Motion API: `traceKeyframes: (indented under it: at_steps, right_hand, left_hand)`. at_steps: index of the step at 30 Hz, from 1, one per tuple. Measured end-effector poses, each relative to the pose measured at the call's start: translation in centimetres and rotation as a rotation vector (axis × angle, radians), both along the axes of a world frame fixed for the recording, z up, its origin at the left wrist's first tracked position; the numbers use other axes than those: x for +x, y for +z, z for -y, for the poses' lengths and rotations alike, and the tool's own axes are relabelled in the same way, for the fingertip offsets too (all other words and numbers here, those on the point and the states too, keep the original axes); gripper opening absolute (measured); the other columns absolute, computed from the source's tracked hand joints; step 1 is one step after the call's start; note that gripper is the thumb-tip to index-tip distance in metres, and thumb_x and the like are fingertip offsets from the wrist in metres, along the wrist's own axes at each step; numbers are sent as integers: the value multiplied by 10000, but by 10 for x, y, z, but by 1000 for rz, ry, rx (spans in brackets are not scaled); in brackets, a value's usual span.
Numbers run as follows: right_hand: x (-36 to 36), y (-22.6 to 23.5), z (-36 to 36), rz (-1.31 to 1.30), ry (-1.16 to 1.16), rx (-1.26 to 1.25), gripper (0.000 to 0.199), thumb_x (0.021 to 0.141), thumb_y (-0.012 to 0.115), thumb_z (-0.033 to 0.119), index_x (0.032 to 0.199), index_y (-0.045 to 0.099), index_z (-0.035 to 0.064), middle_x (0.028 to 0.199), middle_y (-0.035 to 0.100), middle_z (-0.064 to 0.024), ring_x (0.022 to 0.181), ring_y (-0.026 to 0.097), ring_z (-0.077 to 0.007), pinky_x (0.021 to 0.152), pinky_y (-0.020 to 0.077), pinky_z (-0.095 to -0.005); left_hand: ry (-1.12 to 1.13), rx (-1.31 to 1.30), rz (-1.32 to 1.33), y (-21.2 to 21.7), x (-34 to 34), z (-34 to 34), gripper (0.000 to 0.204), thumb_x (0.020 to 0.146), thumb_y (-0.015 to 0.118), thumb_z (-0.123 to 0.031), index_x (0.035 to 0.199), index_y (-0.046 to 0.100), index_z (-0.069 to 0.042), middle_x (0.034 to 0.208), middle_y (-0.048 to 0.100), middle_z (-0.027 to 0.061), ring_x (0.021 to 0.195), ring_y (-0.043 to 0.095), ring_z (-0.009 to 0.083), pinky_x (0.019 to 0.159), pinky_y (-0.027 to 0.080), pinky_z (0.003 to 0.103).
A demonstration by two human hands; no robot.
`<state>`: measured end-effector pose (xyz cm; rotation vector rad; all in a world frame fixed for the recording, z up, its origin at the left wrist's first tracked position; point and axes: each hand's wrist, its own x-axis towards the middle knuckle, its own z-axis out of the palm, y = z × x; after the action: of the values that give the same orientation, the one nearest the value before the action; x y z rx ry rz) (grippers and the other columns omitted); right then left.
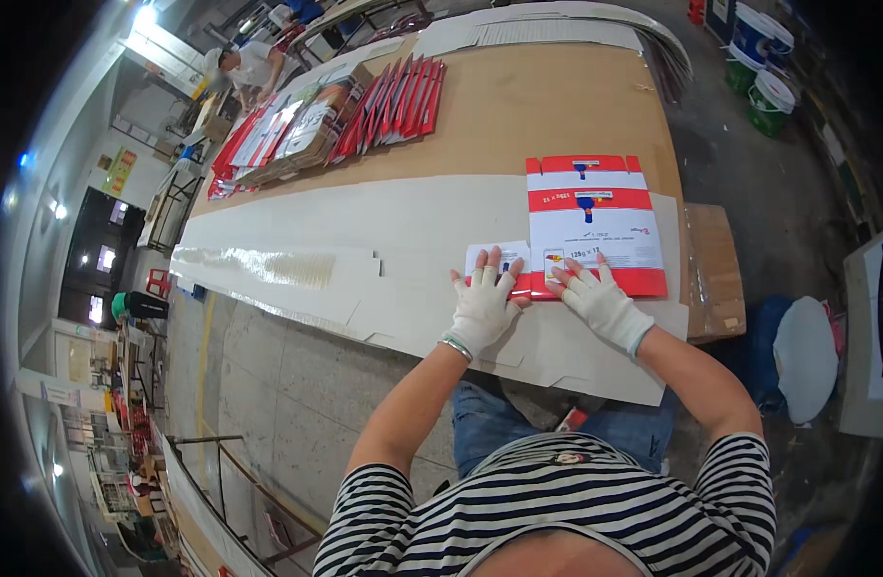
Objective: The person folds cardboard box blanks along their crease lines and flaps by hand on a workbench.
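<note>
A flat red-and-white printed carton (609,236) lies on the near right part of the table, with slotted flaps along its far edge. My left hand (485,313), in a white glove with bare fingertips, rests spread over a smaller red-and-white panel (511,252) at the carton's left side. Whether that panel is joined to the carton I cannot tell, as my fingers cover part of it. My right hand (600,306), gloved the same way, lies flat with fingers apart on the carton's lower left area. Neither hand grips anything.
White board (278,231) and brown cardboard (528,106) cover the table. At the far left sit a pile of cartons (297,135) and a row of leaning red ones (398,101). A cardboard box (715,274) adjoins the right edge. Buckets (770,101) stand far right; another person (259,67) works beyond.
</note>
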<state>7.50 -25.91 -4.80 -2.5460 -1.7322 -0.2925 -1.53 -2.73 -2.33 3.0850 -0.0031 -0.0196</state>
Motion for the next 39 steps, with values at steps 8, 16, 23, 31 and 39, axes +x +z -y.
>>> traceKeyframes:
  at_steps: [8,16,23,31,39]
  right_hand:
    - [-2,4,0,-29,1,-21,526,923,476,174,1443,404,154,1493,404,-65,1410,335,-264,1078,231,-672]
    - [2,4,-2,-57,26,-67,558,893,511,144,1439,400,145,1495,400,-66,1414,323,-271,1092,211,-662]
    - [12,10,-2,-123,31,-61,563,888,506,116,1438,393,140,1487,405,-78,1410,323,-289,1082,223,-666]
    - [-21,49,22,-267,-44,307,478,870,579,127,1337,494,67,1351,516,-152,1246,494,-298,1035,375,-507]
    - [-42,45,67,-1807,-561,323,436,971,562,271,1345,475,64,1204,583,-129,1089,571,-158,767,518,-324]
  left_hand:
    - [41,-77,-8,2,-3,-1,710,883,519,-565,1474,359,-206,1564,210,186,1455,181,347,1026,130,762]
    - [192,-255,-79,-2,7,4,723,848,579,-554,1455,402,-202,1579,184,157,1476,92,334,1082,15,710]
    - [326,-321,-34,21,49,8,619,810,646,-516,1370,516,-287,1565,223,149,1457,109,393,1119,32,654]
    - [258,-250,240,-13,91,-17,440,900,538,-478,1193,657,-173,1386,501,120,1355,370,335,1102,271,543]
    - [-56,-976,-467,76,91,-37,278,855,695,-217,1071,701,-43,702,601,-47,590,500,40,531,418,233]
